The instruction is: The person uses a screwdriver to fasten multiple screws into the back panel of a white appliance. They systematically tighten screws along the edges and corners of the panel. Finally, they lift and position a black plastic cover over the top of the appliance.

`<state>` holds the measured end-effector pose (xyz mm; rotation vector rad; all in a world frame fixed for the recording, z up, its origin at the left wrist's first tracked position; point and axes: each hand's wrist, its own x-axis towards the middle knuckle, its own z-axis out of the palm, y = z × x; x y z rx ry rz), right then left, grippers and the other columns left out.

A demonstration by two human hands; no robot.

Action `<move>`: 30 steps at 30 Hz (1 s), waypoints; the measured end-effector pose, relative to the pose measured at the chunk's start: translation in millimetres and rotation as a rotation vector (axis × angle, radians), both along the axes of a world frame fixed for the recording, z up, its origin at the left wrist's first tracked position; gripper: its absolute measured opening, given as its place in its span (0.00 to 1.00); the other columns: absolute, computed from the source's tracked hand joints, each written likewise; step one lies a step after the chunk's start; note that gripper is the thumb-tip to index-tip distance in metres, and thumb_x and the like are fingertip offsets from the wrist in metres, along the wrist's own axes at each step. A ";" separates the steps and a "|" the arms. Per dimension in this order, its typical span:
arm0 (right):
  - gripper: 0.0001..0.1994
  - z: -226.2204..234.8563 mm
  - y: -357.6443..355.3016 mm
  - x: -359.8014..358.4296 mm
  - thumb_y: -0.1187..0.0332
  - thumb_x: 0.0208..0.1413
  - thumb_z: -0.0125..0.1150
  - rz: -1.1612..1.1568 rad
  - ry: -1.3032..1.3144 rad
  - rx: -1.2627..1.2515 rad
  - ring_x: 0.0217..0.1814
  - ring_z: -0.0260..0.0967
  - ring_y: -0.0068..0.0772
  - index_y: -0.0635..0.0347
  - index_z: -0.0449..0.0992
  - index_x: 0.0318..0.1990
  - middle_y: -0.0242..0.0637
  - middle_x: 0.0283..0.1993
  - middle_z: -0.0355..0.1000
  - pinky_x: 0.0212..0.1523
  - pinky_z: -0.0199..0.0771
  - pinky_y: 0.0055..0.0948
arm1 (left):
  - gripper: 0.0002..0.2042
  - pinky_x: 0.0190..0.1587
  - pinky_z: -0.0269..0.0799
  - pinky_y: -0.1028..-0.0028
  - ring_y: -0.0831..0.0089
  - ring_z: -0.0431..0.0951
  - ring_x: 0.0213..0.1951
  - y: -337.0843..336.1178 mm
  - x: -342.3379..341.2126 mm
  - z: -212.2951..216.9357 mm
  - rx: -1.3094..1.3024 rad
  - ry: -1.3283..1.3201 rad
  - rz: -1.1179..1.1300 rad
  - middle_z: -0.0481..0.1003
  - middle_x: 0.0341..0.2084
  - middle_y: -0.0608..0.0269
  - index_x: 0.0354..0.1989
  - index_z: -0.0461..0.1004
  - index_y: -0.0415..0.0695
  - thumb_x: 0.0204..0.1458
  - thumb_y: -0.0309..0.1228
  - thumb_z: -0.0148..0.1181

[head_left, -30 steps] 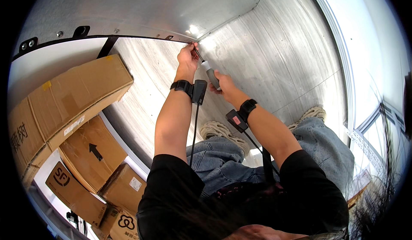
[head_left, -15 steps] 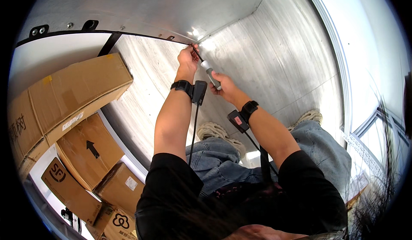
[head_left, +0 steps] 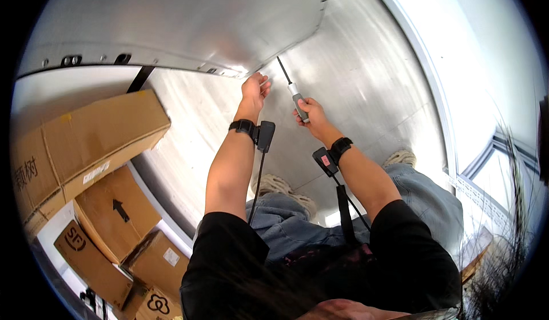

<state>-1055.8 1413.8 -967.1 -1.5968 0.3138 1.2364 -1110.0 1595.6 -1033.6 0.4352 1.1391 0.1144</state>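
My right hand is closed round the grey handle of a screwdriver. Its dark shaft points up and away, with the tip close to the lower edge of a large silver metal cabinet; whether they touch is unclear. To the left, my left hand sits just below that same edge. Its fingers are curled toward the thumb, and anything small between them is hidden. Screws and black-rimmed slots line the cabinet's edge.
Stacked cardboard boxes stand on the left, beside a pale wood-look floor. A white wall with a frame curves along the right. Cables run from black wrist units. My shoes are below my hands.
The screwdriver has moved right, its tip away from my left hand. My left hand has dropped slightly from the cabinet edge. The view has shifted, with the cabinet reaching lower.
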 end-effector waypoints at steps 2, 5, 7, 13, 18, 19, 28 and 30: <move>0.14 48.3 -28.7 35.5 0.57 0.57 0.53 -0.011 -0.044 -0.028 0.25 0.63 0.24 0.57 0.65 0.41 0.33 0.29 0.69 0.32 0.67 0.28 | 0.12 0.30 0.69 0.75 0.73 0.72 0.32 -30.0 30.5 42.7 0.015 -0.044 -0.059 0.72 0.36 0.62 0.47 0.66 0.42 0.56 0.31 0.49; 0.12 159.9 -90.5 125.2 0.58 0.58 0.53 -0.075 -0.123 -0.040 0.24 0.63 0.23 0.56 0.65 0.40 0.32 0.28 0.68 0.31 0.66 0.28 | 0.14 0.28 0.68 0.77 0.76 0.72 0.31 -95.7 119.5 147.7 0.037 -0.043 -0.165 0.73 0.35 0.64 0.49 0.68 0.44 0.54 0.30 0.49; 0.11 255.9 -141.8 234.6 0.59 0.58 0.53 -0.145 -0.176 0.004 0.23 0.62 0.23 0.55 0.65 0.39 0.33 0.28 0.68 0.30 0.66 0.28 | 0.14 0.28 0.68 0.78 0.77 0.72 0.30 -147.3 235.3 248.6 0.107 -0.097 -0.237 0.74 0.34 0.65 0.49 0.69 0.44 0.54 0.29 0.49; 0.10 512.8 -475.3 576.7 0.62 0.56 0.56 -0.528 -0.396 0.212 0.20 0.62 0.23 0.55 0.64 0.37 0.34 0.26 0.68 0.23 0.62 0.24 | 0.15 0.29 0.68 0.79 0.78 0.74 0.29 -504.6 616.6 512.3 0.317 -0.337 -0.457 0.75 0.30 0.66 0.47 0.70 0.42 0.50 0.28 0.55; 0.11 621.6 -719.9 886.4 0.64 0.56 0.57 -0.864 -0.569 0.242 0.21 0.62 0.22 0.58 0.64 0.38 0.34 0.26 0.68 0.20 0.61 0.21 | 0.15 0.31 0.70 0.74 0.74 0.75 0.30 -784.4 972.6 631.1 0.853 -0.431 -0.703 0.76 0.29 0.62 0.45 0.72 0.41 0.48 0.31 0.60; 0.11 641.8 -769.1 944.5 0.65 0.56 0.57 -0.924 -0.633 0.219 0.21 0.62 0.21 0.59 0.64 0.38 0.34 0.27 0.67 0.20 0.62 0.21 | 0.15 0.31 0.71 0.73 0.73 0.75 0.30 -845.0 1038.0 661.0 0.985 -0.429 -0.731 0.76 0.29 0.61 0.44 0.72 0.40 0.47 0.31 0.61; 0.11 672.9 -1025.9 1330.8 0.66 0.57 0.57 -1.036 -0.872 0.115 0.22 0.60 0.20 0.63 0.64 0.37 0.33 0.26 0.66 0.19 0.60 0.21 | 0.12 0.37 0.71 0.64 0.57 0.76 0.34 -1131.0 1462.9 739.7 1.519 -0.280 -0.979 0.75 0.30 0.53 0.38 0.72 0.40 0.45 0.31 0.61; 0.11 669.8 -1065.7 1373.5 0.65 0.57 0.57 -0.981 -0.875 0.115 0.22 0.60 0.20 0.62 0.64 0.37 0.33 0.26 0.66 0.19 0.61 0.21 | 0.10 0.37 0.71 0.62 0.55 0.76 0.35 -1163.1 1504.3 735.3 1.568 -0.221 -0.989 0.75 0.30 0.52 0.36 0.72 0.40 0.46 0.30 0.61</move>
